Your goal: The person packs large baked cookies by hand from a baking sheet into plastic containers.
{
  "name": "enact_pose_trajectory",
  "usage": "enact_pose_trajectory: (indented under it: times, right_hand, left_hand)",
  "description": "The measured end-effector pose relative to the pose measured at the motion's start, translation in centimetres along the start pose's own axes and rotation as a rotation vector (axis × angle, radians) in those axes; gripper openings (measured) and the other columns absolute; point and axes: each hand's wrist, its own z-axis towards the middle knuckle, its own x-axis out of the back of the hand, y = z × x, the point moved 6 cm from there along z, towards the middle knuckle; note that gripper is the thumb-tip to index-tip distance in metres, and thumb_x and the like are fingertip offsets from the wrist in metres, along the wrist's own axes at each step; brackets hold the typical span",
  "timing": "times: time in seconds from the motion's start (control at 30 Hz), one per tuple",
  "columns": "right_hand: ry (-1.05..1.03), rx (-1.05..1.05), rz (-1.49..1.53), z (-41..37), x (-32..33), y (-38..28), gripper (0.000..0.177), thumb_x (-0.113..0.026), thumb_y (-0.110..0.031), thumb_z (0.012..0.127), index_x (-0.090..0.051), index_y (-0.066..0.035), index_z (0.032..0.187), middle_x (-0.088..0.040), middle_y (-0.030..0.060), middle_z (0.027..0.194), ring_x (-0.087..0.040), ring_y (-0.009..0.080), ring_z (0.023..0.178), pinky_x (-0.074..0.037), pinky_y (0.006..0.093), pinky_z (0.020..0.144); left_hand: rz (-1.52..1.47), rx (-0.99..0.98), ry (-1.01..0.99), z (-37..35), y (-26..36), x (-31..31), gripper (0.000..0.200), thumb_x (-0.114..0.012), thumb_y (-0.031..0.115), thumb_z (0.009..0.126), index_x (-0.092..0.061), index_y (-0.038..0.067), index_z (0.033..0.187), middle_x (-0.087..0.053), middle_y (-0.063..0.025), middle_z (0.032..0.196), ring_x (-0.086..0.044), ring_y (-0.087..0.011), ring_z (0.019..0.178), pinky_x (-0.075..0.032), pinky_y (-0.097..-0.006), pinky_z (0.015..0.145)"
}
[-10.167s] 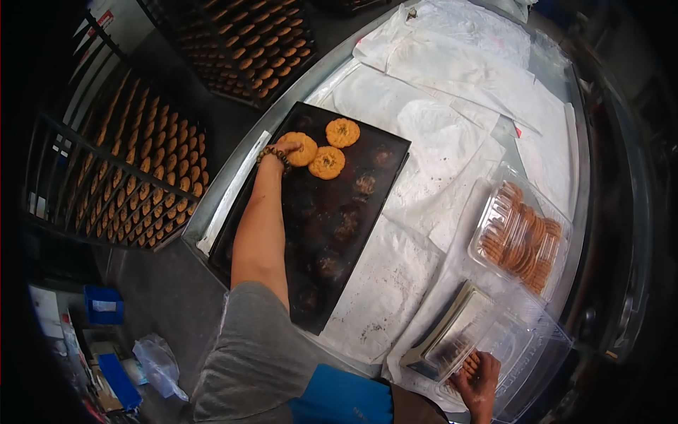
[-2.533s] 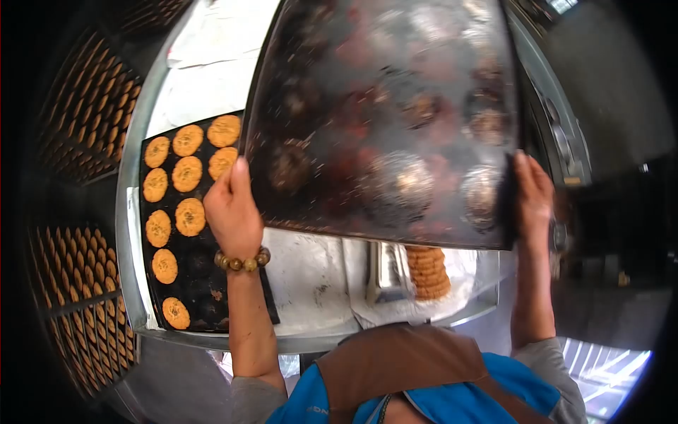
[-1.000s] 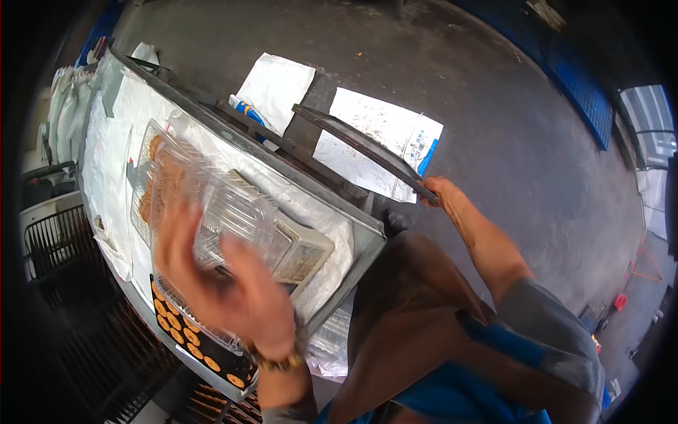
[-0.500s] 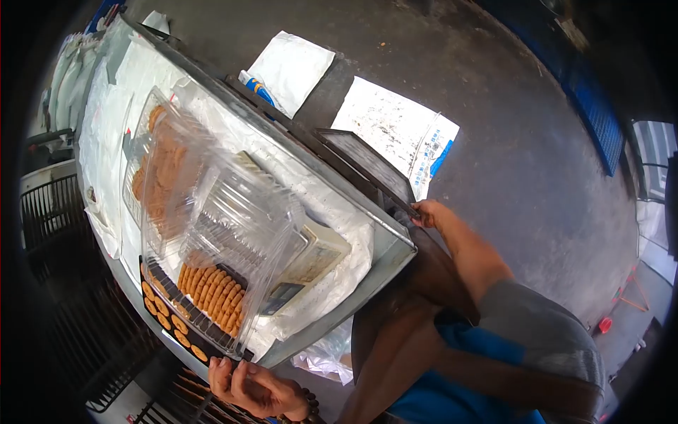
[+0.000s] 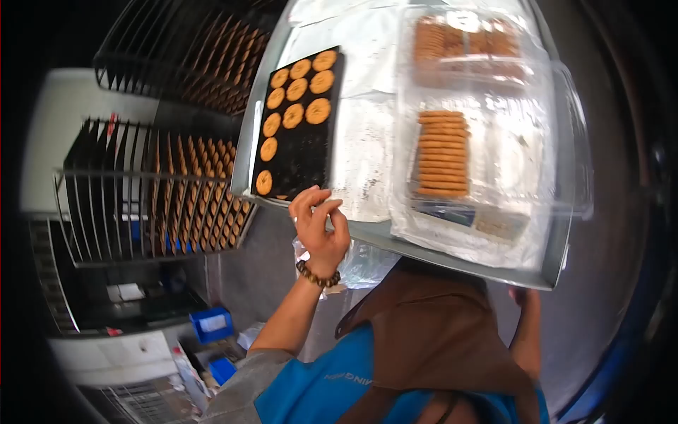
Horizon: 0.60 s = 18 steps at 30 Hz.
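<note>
My left hand (image 5: 319, 220), with a bead bracelet on the wrist, is raised at the table's near edge. Its fingers are loosely apart and hold nothing, their tips by the near corner of a black baking tray (image 5: 305, 164). Several round golden cookies (image 5: 293, 113) lie on that tray. To the right stands a clear plastic container (image 5: 494, 141) with a row of cookies (image 5: 441, 152) on edge inside. My right hand (image 5: 518, 294) hangs low under the table's right corner, mostly hidden.
The metal table (image 5: 367, 233) is covered with white sheets. A second clear box of cookies (image 5: 466, 42) sits at the back, and a scale (image 5: 459, 215) under the near container. Wire racks full of cookies (image 5: 176, 205) stand left. Blue bins (image 5: 212, 325) sit on the floor.
The view has swung back over the table. My left hand rose from below the tray's edge to its near corner. The empty dark tray my right hand held is out of sight.
</note>
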Motion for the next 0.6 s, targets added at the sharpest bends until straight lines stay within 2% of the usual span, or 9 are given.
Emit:
enact_pose_trajectory:
  times: [0.03,0.13,0.27,0.37,0.43,0.47,0.53,0.57,0.6]
  right_hand:
    - [0.017,-0.026,0.065,1.9,2.4,1.9,0.055,-0.065,-0.057,0.09,-0.065,-0.006,0.111,-0.068,0.0104,0.079,-0.064,0.0277,0.059,-0.05,0.037,0.044]
    - [0.285,0.014,0.051,-3.0,6.0,1.7,0.046,-0.064,-0.043,0.096,-0.061,-0.004,0.12,-0.072,0.0149,0.088,-0.068,0.0287,0.066,-0.054,0.0365,0.05]
    - [0.369,0.066,-0.043,-6.5,10.6,1.9,0.03,-0.061,-0.034,0.099,-0.065,-0.009,0.114,-0.073,0.0093,0.092,-0.07,0.0245,0.072,-0.055,0.0358,0.057]
    - [0.387,0.067,0.005,-9.4,10.7,1.1,0.024,-0.062,-0.032,0.097,-0.066,-0.011,0.107,-0.072,0.0077,0.089,-0.07,0.0237,0.074,-0.055,0.0368,0.058]
    - [0.4,0.095,0.064,-12.2,8.7,0.5,0.021,-0.066,-0.03,0.095,-0.066,-0.011,0.103,-0.071,0.0072,0.09,-0.068,0.024,0.073,-0.053,0.036,0.058]
    - [0.405,0.107,0.044,-13.5,7.6,0.5,0.021,-0.066,-0.03,0.095,-0.066,-0.011,0.103,-0.071,0.0072,0.09,-0.068,0.024,0.073,-0.053,0.036,0.058]
    - [0.373,0.433,-0.243,-16.1,4.4,-1.1,0.02,-0.069,-0.029,0.094,-0.065,-0.011,0.102,-0.071,0.0079,0.091,-0.068,0.0247,0.076,-0.053,0.0367,0.061]
    - [0.376,0.443,-0.246,-17.1,3.2,-1.6,0.02,-0.069,-0.029,0.094,-0.065,-0.011,0.102,-0.071,0.0079,0.091,-0.068,0.0247,0.076,-0.053,0.0367,0.061]
    - [0.43,0.337,-0.267,-18.0,2.0,-2.1,0.02,-0.07,-0.029,0.093,-0.065,-0.011,0.101,-0.071,0.0086,0.092,-0.068,0.0253,0.078,-0.053,0.0371,0.063]
  left_hand:
    - [0.019,0.06,0.023,-1.3,-3.8,0.0,0.02,-0.064,-0.008,0.077,-0.07,0.004,0.092,-0.065,-0.0123,0.109,-0.061,-0.0353,0.11,-0.046,-0.0458,0.098]
    - [0.142,0.298,0.042,-5.3,-15.0,0.3,0.018,-0.064,-0.005,0.08,-0.07,0.003,0.095,-0.064,-0.0147,0.111,-0.058,-0.0366,0.108,-0.046,-0.047,0.096]
    - [0.361,0.537,-0.013,-8.9,-29.4,0.8,0.024,-0.068,0.003,0.083,-0.067,0.002,0.106,-0.063,-0.0174,0.118,-0.055,-0.0384,0.113,-0.046,-0.0494,0.098]
    - [0.488,0.629,-0.09,-11.2,-40.5,-0.5,0.043,-0.078,0.017,0.083,-0.062,0.001,0.12,-0.062,-0.0186,0.126,-0.053,-0.04,0.121,-0.046,-0.0499,0.104]
    - [0.472,0.787,-0.321,-12.4,-47.3,-2.0,0.063,-0.084,0.028,0.083,-0.057,0.006,0.135,-0.054,-0.0176,0.144,-0.048,-0.0398,0.134,-0.044,-0.0488,0.112]
    - [0.463,0.809,-0.317,-12.2,-49.3,-2.4,0.063,-0.084,0.028,0.083,-0.057,0.006,0.135,-0.054,-0.0176,0.144,-0.048,-0.0398,0.134,-0.044,-0.0488,0.112]
    - [0.5,1.047,-0.608,-12.5,-53.3,-3.5,0.086,-0.088,0.038,0.08,-0.046,0.012,0.151,-0.04,-0.0141,0.159,-0.04,-0.0376,0.146,-0.04,-0.0486,0.119]
    - [0.489,1.049,-0.603,-12.0,-54.4,-3.5,0.086,-0.088,0.038,0.08,-0.046,0.012,0.151,-0.04,-0.0141,0.159,-0.04,-0.0376,0.146,-0.04,-0.0486,0.119]
    - [0.475,1.128,-0.745,-11.9,-55.3,-4.0,0.096,-0.09,0.041,0.077,-0.04,0.014,0.155,-0.036,-0.0131,0.162,-0.037,-0.0363,0.148,-0.038,-0.0487,0.12]
